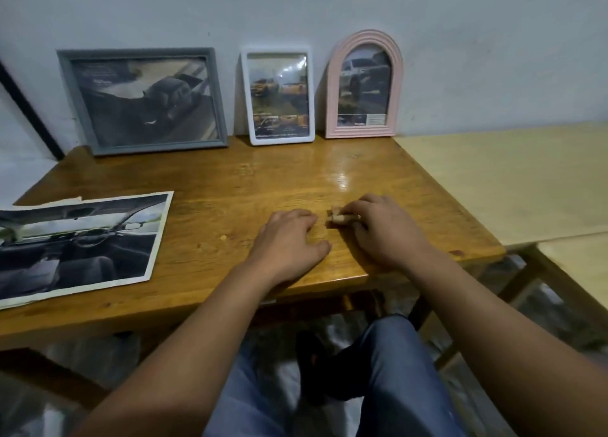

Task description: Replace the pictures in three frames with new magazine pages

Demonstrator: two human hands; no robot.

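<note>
While the left hand [289, 239] lies flat and open on the bench [230, 180], the right hand [385, 229] pinches a small pale object [339, 218] beside it.

Three frames stand upright along the rear edge of the brown wooden bench [204, 186], leaning against the wall behind it. The grey rectangular wooden frame [141, 99] stands at the left, the white rectangular plastic frame [279, 96] in the middle just beside it, and the pink arched frame [365, 86] at the right. A loose magazine page showing a car interior [77, 244] lies flat on the bench's left front part, atop other sheets, well apart from the frames. Both hands rest on the bench near its front edge, right of centre: left hand [289, 242] beside right hand [383, 231]. A small tan object [339, 218] lies at the right hand's fingertips. A pale wooden table [513, 180] adjoins the bench on the right.
</note>
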